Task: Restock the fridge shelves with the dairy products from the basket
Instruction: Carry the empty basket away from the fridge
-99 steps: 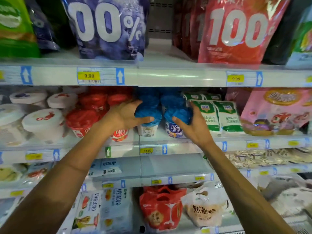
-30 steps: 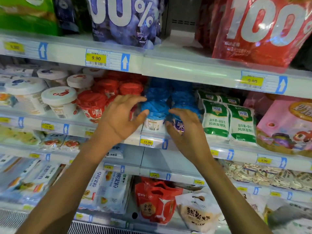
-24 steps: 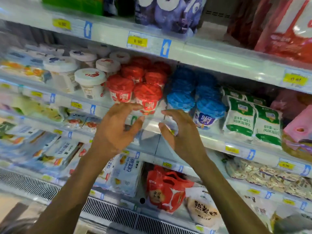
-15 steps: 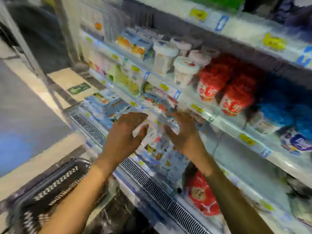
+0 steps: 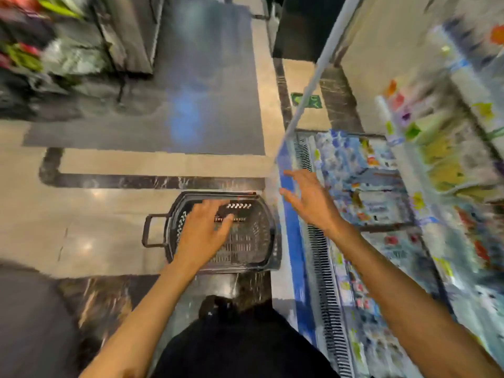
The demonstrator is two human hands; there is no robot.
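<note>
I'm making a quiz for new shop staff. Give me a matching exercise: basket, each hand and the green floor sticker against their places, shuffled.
1 basket
2 left hand
3 right hand
4 green floor sticker

a over the fridge front edge
b on the floor beside the fridge front
c over the basket
d on the floor beyond the fridge's far end

Pairs: 1-b, 2-c, 3-a, 4-d

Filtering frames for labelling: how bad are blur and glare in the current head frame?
Head view: motion blur smears the fridge shelves at right, labels unreadable; the dark plastic mesh basket, left hand and right hand are fairly sharp; glare spots on the glossy beige floor.
</note>
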